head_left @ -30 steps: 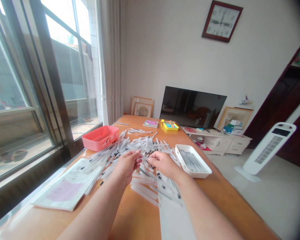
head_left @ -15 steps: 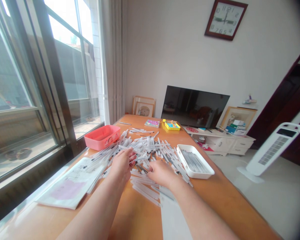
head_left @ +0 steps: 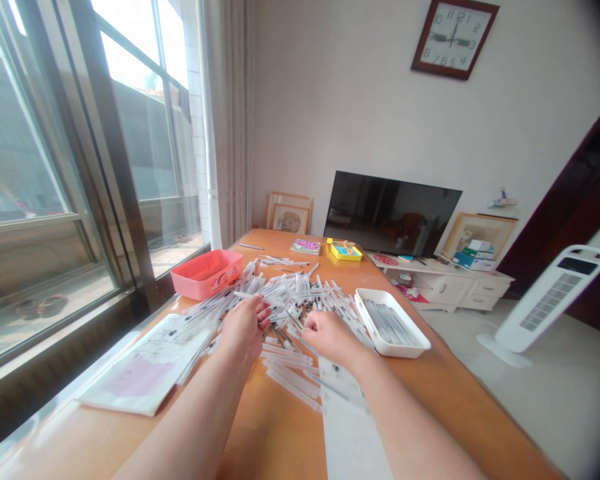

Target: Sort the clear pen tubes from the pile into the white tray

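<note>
Both my hands work over a wide heap of translucent pen parts (head_left: pixel 300 290), some with dark tips. My left hand (head_left: pixel 245 327) is closed at the heap's near left side, and a clear pen barrel (head_left: pixel 244 295) pokes out above its thumb side. My right hand (head_left: pixel 330 337) sits to the right with its fingers curled into a pinch; whatever lies inside is hidden. Below my right wrist, a thin grey stick (head_left: pixel 330 387) crosses a white sheet (head_left: pixel 353 427). Several clear barrels (head_left: pixel 290 385) lie loose between my forearms.
A pink basket (head_left: pixel 205 283) stands left of the heap, a white tray (head_left: pixel 420 341) of slim grey sticks at its right. Printed paper (head_left: pixel 140 373) lies at the left. Farther back are a small book (head_left: pixel 305 247) and a yellow box (head_left: pixel 345 251). The window borders the table's left.
My right hand has lifted slightly and moved a little right, off the near pens. My left hand and its barrel have shifted slightly left.
</note>
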Demonstrator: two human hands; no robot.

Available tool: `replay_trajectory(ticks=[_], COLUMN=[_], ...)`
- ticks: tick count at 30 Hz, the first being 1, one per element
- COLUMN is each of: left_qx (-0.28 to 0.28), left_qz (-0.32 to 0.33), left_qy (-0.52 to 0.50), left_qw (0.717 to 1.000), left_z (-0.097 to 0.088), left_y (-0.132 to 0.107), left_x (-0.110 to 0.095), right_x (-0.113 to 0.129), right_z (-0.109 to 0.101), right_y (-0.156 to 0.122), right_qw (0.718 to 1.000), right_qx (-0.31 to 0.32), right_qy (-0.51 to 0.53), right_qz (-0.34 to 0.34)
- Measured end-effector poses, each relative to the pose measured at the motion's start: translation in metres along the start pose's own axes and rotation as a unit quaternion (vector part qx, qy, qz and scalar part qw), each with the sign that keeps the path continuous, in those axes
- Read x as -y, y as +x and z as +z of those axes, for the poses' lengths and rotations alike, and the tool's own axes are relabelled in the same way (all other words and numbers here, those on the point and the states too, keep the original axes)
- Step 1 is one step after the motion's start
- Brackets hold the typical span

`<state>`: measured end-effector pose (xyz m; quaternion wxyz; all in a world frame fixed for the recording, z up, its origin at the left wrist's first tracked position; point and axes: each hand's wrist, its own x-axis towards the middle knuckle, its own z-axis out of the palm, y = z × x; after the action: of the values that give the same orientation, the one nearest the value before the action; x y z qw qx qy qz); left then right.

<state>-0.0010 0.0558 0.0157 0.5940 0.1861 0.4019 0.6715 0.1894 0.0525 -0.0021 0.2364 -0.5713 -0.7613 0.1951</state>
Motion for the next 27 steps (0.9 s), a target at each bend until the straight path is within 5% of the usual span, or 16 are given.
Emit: replay_trajectory(ticks=[7,27], left_qx=[-0.037,-0.019], left_qz=[-0.006,-0.003], left_qy=[-0.005,-0.004], left_qw=[0.999,1.0], left_z=[-0.001,0.002], left_y=[0.003,-0.001], left_x=[0.0,0.01], right_x=[0.003,0.005], right_z=[-0.019,-0.035], right_y=[-0.001,-0.001], right_qw=[0.944,0.954], right_qx=[0.092,0.026], right_qy=[0.315,0.297], right_qz=[0.028,0.022])
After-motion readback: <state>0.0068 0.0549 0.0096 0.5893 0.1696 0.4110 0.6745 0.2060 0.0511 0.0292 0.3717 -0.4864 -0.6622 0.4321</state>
